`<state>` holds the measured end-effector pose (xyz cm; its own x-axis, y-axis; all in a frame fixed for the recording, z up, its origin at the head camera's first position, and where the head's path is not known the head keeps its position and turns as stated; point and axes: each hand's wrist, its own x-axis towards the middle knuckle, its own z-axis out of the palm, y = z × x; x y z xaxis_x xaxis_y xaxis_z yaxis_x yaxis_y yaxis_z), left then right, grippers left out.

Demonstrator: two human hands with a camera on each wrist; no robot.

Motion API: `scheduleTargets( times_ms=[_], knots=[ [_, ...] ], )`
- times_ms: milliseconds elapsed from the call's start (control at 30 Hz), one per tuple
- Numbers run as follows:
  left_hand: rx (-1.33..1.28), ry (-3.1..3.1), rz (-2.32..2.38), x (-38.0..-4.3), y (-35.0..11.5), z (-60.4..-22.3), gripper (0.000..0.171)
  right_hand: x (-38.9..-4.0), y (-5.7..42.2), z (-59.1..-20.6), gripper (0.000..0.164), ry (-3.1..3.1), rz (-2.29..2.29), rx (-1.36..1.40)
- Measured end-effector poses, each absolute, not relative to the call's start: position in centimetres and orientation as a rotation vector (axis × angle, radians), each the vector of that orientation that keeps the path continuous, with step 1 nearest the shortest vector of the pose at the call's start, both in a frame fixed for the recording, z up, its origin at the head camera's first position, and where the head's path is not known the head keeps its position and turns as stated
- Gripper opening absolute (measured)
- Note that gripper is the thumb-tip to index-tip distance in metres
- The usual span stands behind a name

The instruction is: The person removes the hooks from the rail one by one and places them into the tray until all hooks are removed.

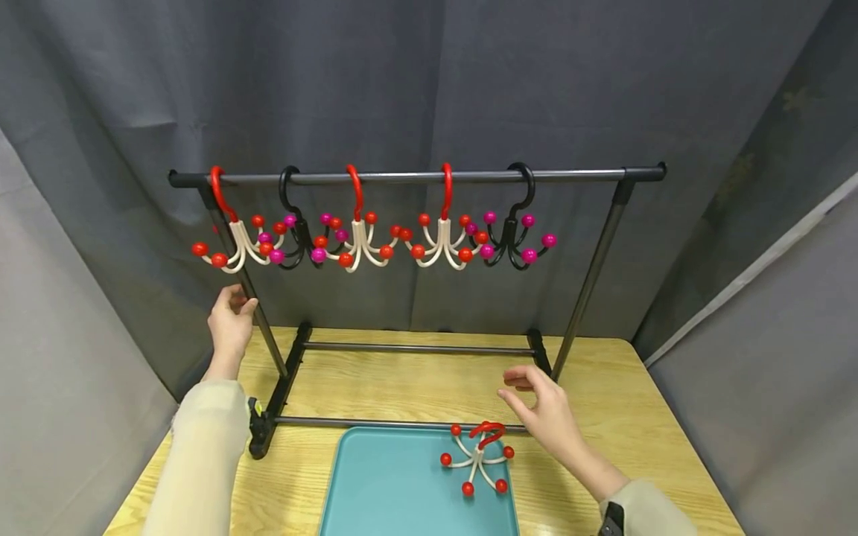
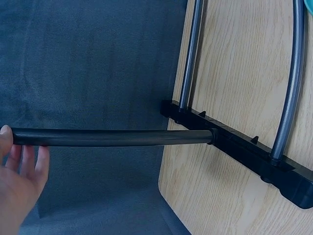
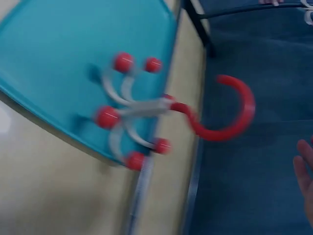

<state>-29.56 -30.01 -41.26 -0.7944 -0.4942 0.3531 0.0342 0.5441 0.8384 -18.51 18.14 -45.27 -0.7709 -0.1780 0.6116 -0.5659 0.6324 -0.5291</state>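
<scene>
My left hand point(image 1: 230, 331) holds the left upright post point(image 2: 112, 137) of a dark metal rack, thumb on one side and fingers on the other. My right hand point(image 1: 550, 413) is empty, its fingers relaxed and spread from the thumb, to the right of the tray. Near it, a multi-arm hanger point(image 1: 478, 458) with white arms, red balls and a red hook stands on the blue tray point(image 1: 395, 484), hook upward. Similar hangers hang on the rack's top rail point(image 1: 402, 178): red-and-white ones point(image 1: 442, 234) and black ones with magenta balls point(image 1: 511, 234).
The rack's base bars point(image 1: 415, 347) rest on a wooden table point(image 1: 402, 383). Its right post point(image 1: 593, 279) stands behind my right hand. Grey curtains point(image 1: 415, 89) hang behind and at both sides.
</scene>
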Motion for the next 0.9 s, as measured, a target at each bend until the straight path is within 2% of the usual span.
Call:
scheduleTargets(
  times_ms=[200, 500, 700, 900],
  knots=[
    [0.374, -2.220, -1.203, -29.4, -29.9, -41.1, 0.032, -20.8, 18.8, -39.7, 0.028, -2.156, 0.847, 0.706],
    [0.356, -2.203, -1.199, -29.4, -29.9, -41.3, 0.032, -23.1, 19.3, -31.7, 0.021, -2.010, 0.798, 0.620],
    [0.353, -2.201, -1.200, -29.5, -30.0, -41.4, 0.030, -24.7, 18.9, -28.2, 0.020, -1.930, 0.850, 0.549],
    [0.341, -2.197, -1.195, -29.6, -30.1, -41.5, 0.029, -26.0, 17.7, -26.3, 0.025, -1.949, 0.855, 0.505]
  ],
)
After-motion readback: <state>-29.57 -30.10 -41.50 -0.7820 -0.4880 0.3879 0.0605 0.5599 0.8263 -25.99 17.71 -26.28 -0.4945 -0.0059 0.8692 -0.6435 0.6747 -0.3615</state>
